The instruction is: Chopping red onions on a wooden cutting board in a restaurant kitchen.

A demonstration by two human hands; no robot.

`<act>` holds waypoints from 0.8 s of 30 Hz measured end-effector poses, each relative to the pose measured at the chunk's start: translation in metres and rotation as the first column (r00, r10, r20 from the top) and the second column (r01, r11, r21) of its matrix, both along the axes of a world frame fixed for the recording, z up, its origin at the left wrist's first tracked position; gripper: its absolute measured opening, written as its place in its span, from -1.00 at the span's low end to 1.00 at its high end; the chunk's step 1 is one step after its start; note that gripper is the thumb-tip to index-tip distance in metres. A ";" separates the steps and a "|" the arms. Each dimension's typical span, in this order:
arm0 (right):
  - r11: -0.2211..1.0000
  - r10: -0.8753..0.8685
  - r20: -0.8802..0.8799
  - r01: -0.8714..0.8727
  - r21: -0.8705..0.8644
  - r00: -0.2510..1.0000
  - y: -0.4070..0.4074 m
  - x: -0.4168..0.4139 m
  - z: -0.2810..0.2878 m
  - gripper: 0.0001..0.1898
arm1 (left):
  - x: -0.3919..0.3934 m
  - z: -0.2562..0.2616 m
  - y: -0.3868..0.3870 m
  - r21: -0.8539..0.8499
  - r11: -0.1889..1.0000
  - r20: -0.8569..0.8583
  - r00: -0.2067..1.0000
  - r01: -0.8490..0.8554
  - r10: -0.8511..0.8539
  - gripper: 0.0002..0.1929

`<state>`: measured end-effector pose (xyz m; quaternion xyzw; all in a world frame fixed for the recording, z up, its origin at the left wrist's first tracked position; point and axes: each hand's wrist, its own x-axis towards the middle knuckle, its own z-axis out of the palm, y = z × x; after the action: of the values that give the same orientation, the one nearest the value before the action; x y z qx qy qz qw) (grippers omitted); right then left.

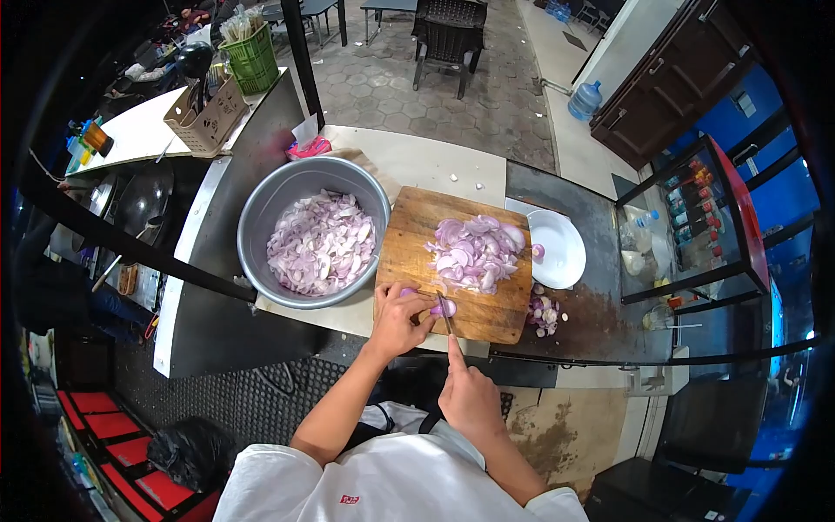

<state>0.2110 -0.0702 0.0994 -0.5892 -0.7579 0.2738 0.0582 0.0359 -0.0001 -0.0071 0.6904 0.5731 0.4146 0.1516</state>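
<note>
My right hand [471, 390] grips a kitchen knife [446, 314], index finger stretched along its spine. The blade rests at a peeled shallot [445, 308] near the front edge of a wooden cutting board [408, 241]. With bent fingertips my left hand [399, 318] holds the shallot just left of the blade. Another purple shallot piece [408, 291] shows beside the left fingers, partly covered. Farther back on the board lies a pile of sliced shallots [479, 251]. Left of the board stands a grey plastic basin [251, 235] holding many shallot slices [323, 245].
A white plate [566, 251] with one shallot [537, 251] sits right of the board. Nearer me are shallot scraps or small shallots [545, 313]. A pink packet [309, 147] lies behind the basin. A black post [302, 65] rises at the counter's back left.
</note>
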 end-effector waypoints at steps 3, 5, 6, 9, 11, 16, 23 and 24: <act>1.000 -0.010 0.047 0.010 0.008 0.999 -0.008 -0.001 -0.007 -0.30 | -0.001 0.002 0.000 -0.005 1.000 -0.031 1.000 0.001 -0.001 -0.72; 0.999 -0.033 0.037 0.032 0.027 0.999 -0.013 0.001 -0.015 -0.29 | 0.000 0.001 0.001 -0.005 1.000 -0.032 0.999 0.005 -0.005 -0.71; 0.999 -0.036 0.037 0.035 0.024 0.999 -0.013 0.001 -0.017 -0.29 | -0.001 0.001 0.000 -0.004 1.000 -0.036 0.999 0.004 -0.004 -0.71; 0.999 -0.044 0.017 0.044 0.010 0.999 -0.011 0.004 -0.018 -0.30 | -0.001 0.004 -0.001 -0.018 1.000 -0.038 0.999 0.004 -0.005 -0.71; 0.999 -0.050 -0.064 0.050 -0.005 0.997 -0.003 0.007 -0.013 -0.33 | -0.001 0.002 0.000 -0.013 1.000 -0.037 0.999 0.009 -0.009 -0.71; 0.999 -0.017 -0.083 0.013 -0.048 0.996 0.022 0.008 0.020 -0.37 | -0.001 0.004 -0.001 0.002 1.000 -0.041 0.999 0.005 -0.005 -0.71; 1.000 -0.019 -0.139 0.020 0.007 0.990 0.020 0.006 -0.006 -0.32 | 0.002 0.004 0.000 0.003 1.000 -0.018 1.000 0.004 -0.004 -0.73; 0.998 -0.018 -0.183 0.028 0.053 0.983 0.017 0.003 -0.012 -0.29 | 0.001 0.004 0.000 -0.006 1.000 -0.015 1.000 0.000 0.000 -0.73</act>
<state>0.2141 -0.0527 0.0872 -0.5686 -0.7499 0.3049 0.1466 0.0374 0.0000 -0.0030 0.6932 0.5753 0.4076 0.1494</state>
